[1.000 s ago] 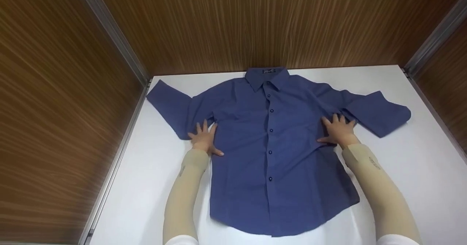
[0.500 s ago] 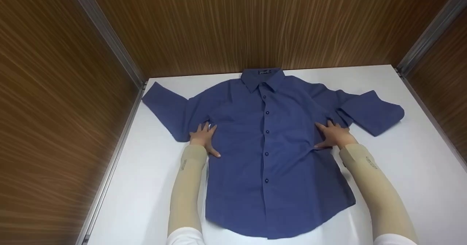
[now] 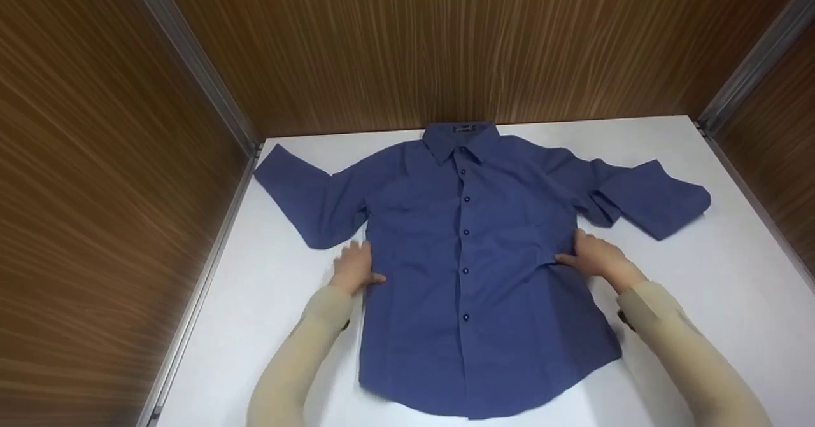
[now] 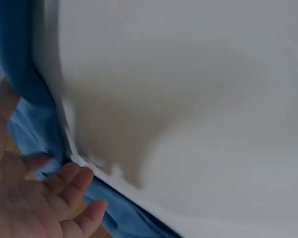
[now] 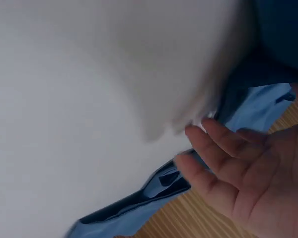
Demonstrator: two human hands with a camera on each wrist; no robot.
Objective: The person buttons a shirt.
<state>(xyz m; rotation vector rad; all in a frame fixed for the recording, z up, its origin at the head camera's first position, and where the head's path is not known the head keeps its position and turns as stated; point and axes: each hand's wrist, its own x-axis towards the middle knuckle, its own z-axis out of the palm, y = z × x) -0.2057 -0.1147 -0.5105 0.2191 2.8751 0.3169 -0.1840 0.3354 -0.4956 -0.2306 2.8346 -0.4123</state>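
Note:
A blue button-up shirt (image 3: 414, 325) lies front up, collar (image 3: 461, 140) toward the back wall. Both of its sleeves are spread outward and bent. At the shirt's left side edge is my left hand (image 3: 353, 269), thumb over the cloth and the other fingers alongside the edge. My right hand (image 3: 598, 256) is in a like pose at the opposite side, its thumb by a crease. In the left wrist view, the fingers (image 4: 79, 183) extend loosely beside blue cloth (image 4: 39, 124). The right wrist view shows relaxed fingers (image 5: 208, 148) near the cloth edge (image 5: 134, 208).
The shirt lies on a white table (image 3: 242, 300). A wood-grain panel (image 3: 382, 45) stands along the back edge, and another panel (image 3: 95, 191) rises at the left. Metal rails (image 3: 197, 64) run up the corners.
Both hands have slid down along the shirt's sides, toward the hem. Their spread fingers have come closer together and shifted to the side edges. The shirt's layout looks nearly the same.

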